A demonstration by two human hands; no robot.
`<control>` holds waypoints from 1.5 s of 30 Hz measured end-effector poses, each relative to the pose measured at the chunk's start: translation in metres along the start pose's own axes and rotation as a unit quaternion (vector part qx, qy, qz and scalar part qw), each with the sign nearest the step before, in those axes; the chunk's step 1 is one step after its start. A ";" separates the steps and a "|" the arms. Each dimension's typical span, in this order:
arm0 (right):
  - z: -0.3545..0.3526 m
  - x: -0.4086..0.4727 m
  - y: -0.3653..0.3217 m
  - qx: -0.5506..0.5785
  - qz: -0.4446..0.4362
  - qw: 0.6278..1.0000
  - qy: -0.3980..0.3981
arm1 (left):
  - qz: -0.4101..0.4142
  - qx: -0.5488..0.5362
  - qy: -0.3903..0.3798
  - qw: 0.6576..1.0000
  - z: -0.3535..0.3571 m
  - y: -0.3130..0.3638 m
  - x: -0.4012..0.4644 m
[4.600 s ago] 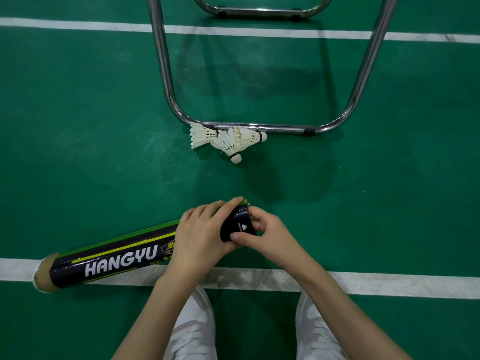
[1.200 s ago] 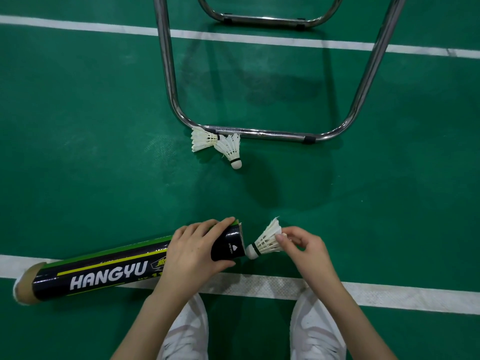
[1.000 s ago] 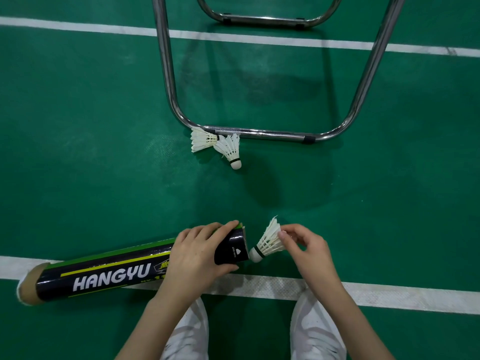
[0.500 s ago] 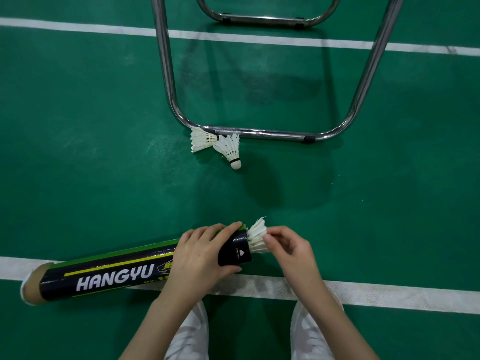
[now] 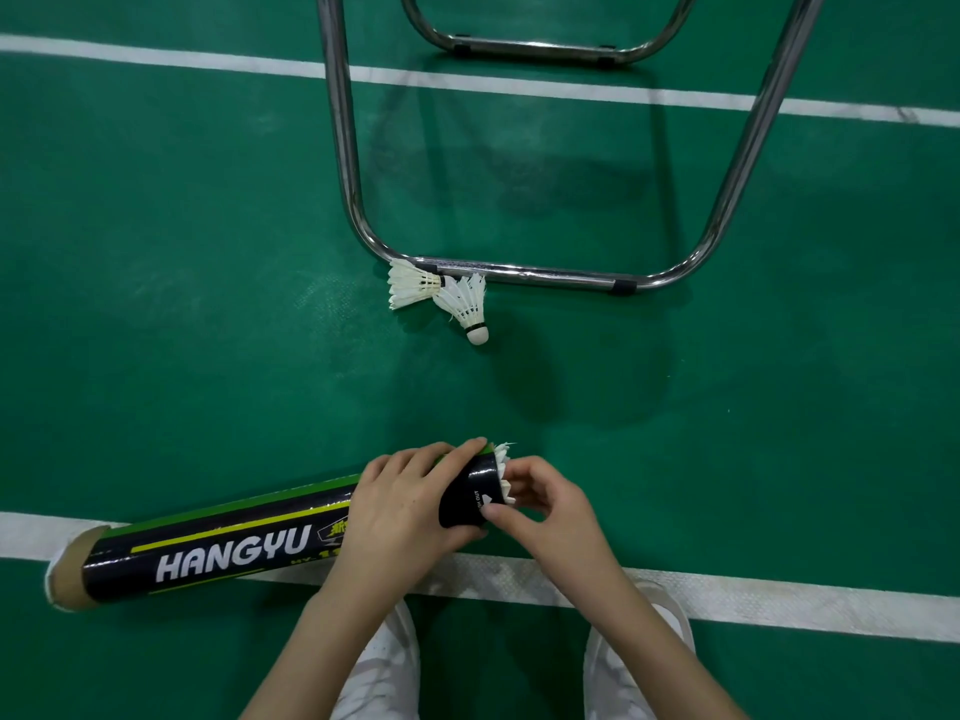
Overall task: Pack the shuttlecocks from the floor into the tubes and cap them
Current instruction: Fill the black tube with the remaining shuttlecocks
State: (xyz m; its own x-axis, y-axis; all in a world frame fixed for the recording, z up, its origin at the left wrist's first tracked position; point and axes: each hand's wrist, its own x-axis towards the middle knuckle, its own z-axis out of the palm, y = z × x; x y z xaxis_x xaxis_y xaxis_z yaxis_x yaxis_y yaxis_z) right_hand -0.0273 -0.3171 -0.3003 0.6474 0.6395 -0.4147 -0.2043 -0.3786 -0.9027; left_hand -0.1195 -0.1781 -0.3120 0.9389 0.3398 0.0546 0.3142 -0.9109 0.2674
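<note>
The left hand [image 5: 402,517] wraps closed around the right end of the black tube [image 5: 234,550], which lies across the white floor line [image 5: 779,600], its far end pointing left. At the tube's open mouth a shuttlecock [image 5: 503,459] sits nearly all inside, only feather tips showing, with the right hand [image 5: 550,511] curled narrow, fingertips [image 5: 511,472] on the feathers. Beyond the tube, well apart, two more shuttlecocks [image 5: 441,298] lie touching each other against the metal chair frame [image 5: 545,277].
</note>
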 end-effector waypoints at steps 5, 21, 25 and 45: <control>-0.003 0.006 -0.005 0.022 0.004 1.000 -0.017 | 0.001 -0.002 0.003 1.000 -0.003 -0.001 0.002; 0.000 0.029 -0.020 0.063 0.009 0.986 -0.157 | -0.028 -0.001 -0.028 0.999 -0.008 -0.015 0.012; -0.008 0.053 -0.028 0.016 -0.019 0.985 -0.172 | -0.046 -0.008 -0.032 0.998 -0.012 -0.023 0.022; -0.028 0.188 -0.062 -0.270 -0.119 0.952 -0.082 | -0.091 -0.015 -0.020 0.996 -0.025 -0.041 0.021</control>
State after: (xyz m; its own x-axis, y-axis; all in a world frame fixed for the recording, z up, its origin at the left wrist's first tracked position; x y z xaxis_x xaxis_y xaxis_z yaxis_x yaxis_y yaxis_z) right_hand 0.1274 -0.1926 -0.3192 0.4964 0.8289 -0.2578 0.3700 -0.4707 -0.8010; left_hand -0.1159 -0.1280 -0.2975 0.8721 0.4879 -0.0363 0.4755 -0.8277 0.2980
